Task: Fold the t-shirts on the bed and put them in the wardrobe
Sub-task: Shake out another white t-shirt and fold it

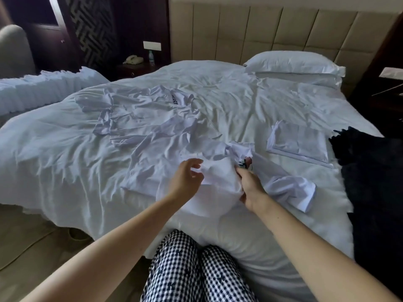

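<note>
A crumpled white t-shirt (220, 184) with a small printed patch lies on the bed (54, 153) in front of me. My right hand (250, 188) grips a bunch of its fabric near the print. My left hand (185, 179) hovers just left of that bunch with fingers loosely curled, holding nothing. A second white t-shirt (139, 118) with dark lettering at the collar lies spread and wrinkled further back on the left. A folded white t-shirt (299, 141) rests flat on the right side of the bed.
A white pillow (294, 64) sits at the padded headboard (283, 29). A black garment or blanket (370, 171) covers the bed's right edge. A bedside table with a phone (133, 59) and a bottle (151, 57) stands at the back left. My checked trousers (196, 269) touch the bed's near edge.
</note>
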Demonstrator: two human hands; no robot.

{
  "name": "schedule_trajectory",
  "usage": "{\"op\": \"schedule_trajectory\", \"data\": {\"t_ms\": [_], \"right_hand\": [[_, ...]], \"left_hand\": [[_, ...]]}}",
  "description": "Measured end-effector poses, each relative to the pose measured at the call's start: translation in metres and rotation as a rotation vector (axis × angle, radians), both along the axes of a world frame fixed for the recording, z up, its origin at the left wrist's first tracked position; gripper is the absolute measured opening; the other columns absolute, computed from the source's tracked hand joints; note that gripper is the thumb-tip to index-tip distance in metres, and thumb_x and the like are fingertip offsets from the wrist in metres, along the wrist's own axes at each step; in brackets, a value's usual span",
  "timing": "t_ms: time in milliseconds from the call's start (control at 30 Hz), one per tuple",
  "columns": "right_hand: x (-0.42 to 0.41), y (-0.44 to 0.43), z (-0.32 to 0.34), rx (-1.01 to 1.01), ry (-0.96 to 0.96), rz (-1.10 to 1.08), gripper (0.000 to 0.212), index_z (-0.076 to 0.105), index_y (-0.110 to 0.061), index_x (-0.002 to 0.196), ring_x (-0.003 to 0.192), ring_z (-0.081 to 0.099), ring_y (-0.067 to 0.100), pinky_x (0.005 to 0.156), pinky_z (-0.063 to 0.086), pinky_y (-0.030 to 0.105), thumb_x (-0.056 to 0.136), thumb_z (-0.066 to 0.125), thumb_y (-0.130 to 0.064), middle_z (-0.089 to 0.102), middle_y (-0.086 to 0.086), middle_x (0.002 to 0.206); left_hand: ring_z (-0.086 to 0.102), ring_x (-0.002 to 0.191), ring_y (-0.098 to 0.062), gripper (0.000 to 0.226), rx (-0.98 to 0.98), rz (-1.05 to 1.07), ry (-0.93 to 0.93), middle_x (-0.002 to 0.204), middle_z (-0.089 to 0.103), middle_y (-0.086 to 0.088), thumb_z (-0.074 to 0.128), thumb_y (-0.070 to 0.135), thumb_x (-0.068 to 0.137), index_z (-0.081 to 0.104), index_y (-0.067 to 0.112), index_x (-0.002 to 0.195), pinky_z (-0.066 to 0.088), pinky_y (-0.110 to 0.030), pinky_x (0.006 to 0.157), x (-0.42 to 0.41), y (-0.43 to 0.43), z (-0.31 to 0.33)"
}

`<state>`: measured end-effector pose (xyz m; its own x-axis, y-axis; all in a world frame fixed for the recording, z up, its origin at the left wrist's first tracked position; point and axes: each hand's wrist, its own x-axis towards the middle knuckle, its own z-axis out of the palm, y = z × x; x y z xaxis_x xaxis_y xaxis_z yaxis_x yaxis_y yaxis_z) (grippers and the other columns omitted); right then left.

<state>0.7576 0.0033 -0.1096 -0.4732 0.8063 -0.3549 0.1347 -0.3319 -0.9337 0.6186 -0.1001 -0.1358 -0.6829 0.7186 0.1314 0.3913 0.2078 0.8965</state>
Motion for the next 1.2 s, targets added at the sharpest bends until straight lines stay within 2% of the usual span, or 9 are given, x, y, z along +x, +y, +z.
{"op": "schedule_trajectory", "data": {"t_ms": [133, 233, 400, 533, 667, 800, 967, 1067, 1200], "right_hand": [[0.048, 0.032, 0.005, 0.193, -0.097, -0.028, 0.018, 0.064, -0.012, 0.082, 0.074, 0.052, 0.021, 0.066, 0.037, 0.031, 0.093, 0.054, -0.022, 0.056, 0.008, 0.077], [0.088, 0.053, 0.001, 0.316, -0.223, -0.027, 0.021, 0.053, -0.013, 0.076, 0.072, 0.042, 0.019, 0.066, 0.03, 0.031, 0.094, 0.05, -0.023, 0.045, 0.008, 0.075], [0.138, 0.074, -0.009, 0.404, -0.358, -0.109, 0.043, 0.032, -0.022, 0.054, 0.054, 0.029, 0.011, 0.051, 0.023, 0.026, 0.092, 0.053, -0.015, 0.03, -0.008, 0.053], [0.159, 0.081, -0.025, 0.386, -0.421, -0.115, 0.039, 0.034, -0.02, 0.058, 0.059, 0.028, 0.015, 0.056, 0.022, 0.032, 0.089, 0.056, -0.02, 0.03, -0.003, 0.059], [0.165, 0.079, -0.037, 0.427, -0.443, -0.107, 0.028, 0.039, -0.016, 0.062, 0.06, 0.031, 0.016, 0.056, 0.024, 0.031, 0.085, 0.055, -0.019, 0.033, 0.001, 0.061], [0.169, 0.08, -0.043, 0.46, -0.428, -0.115, 0.034, 0.032, -0.019, 0.06, 0.058, 0.029, 0.015, 0.055, 0.022, 0.03, 0.086, 0.054, -0.016, 0.032, -0.004, 0.056], [0.175, 0.082, -0.05, 0.51, -0.431, -0.1, 0.026, 0.039, -0.012, 0.067, 0.061, 0.038, 0.017, 0.058, 0.028, 0.032, 0.09, 0.051, -0.016, 0.041, 0.004, 0.065], [0.178, 0.079, -0.057, 0.523, -0.461, -0.098, 0.012, 0.059, -0.015, 0.079, 0.068, 0.054, 0.015, 0.062, 0.04, 0.031, 0.09, 0.054, -0.017, 0.06, -0.004, 0.074], [0.182, 0.076, -0.06, 0.571, -0.566, -0.105, 0.009, 0.064, -0.026, 0.088, 0.08, 0.062, 0.014, 0.067, 0.046, 0.03, 0.086, 0.056, -0.02, 0.066, -0.009, 0.084]], "left_hand": [[0.062, 0.102, -0.018, 0.054, -0.122, -0.068, 0.155, 0.138, 0.043, -0.007, 0.064, 0.01, 0.086, 0.047, 0.017, 0.137, 0.05, -0.037, 0.091, 0.017, 0.034, -0.007], [0.057, 0.114, -0.024, 0.063, -0.247, -0.073, 0.256, 0.147, 0.034, -0.005, 0.064, 0.015, 0.087, 0.037, 0.018, 0.144, 0.047, -0.039, 0.092, 0.028, 0.058, -0.011], [0.051, 0.119, -0.031, 0.046, -0.327, -0.128, 0.36, 0.145, 0.04, -0.009, 0.055, 0.02, 0.093, 0.045, 0.014, 0.138, 0.043, -0.041, 0.096, 0.037, 0.077, -0.028], [0.056, 0.114, -0.031, 0.041, -0.264, -0.202, 0.504, 0.146, 0.039, -0.004, 0.047, 0.036, 0.099, 0.049, 0.018, 0.136, 0.046, -0.045, 0.094, 0.04, 0.087, -0.025], [0.051, 0.124, -0.029, 0.047, -0.37, -0.26, 0.555, 0.15, 0.036, 0.0, 0.033, 0.046, 0.102, 0.044, 0.022, 0.141, 0.043, -0.044, 0.094, 0.045, 0.1, -0.01], [0.059, 0.105, -0.032, 0.054, -0.52, -0.189, 0.589, 0.117, 0.061, -0.009, 0.022, 0.05, 0.103, 0.062, 0.014, 0.1, 0.041, -0.038, 0.083, 0.048, 0.101, -0.004], [0.064, 0.074, -0.024, 0.046, -0.535, -0.213, 0.499, 0.067, 0.07, -0.003, 0.044, 0.042, 0.097, 0.057, 0.012, 0.065, 0.04, -0.028, 0.059, 0.039, 0.09, -0.008], [0.064, 0.061, -0.008, 0.028, -0.515, -0.244, 0.458, 0.063, 0.068, 0.007, 0.055, 0.04, 0.093, 0.058, 0.018, 0.077, 0.039, -0.025, 0.056, 0.04, 0.078, -0.012], [0.067, 0.06, -0.012, 0.024, -0.462, -0.364, 0.248, 0.092, 0.068, 0.006, 0.062, 0.036, 0.092, 0.055, 0.022, 0.11, 0.049, -0.027, 0.056, 0.039, 0.068, -0.019]]}}
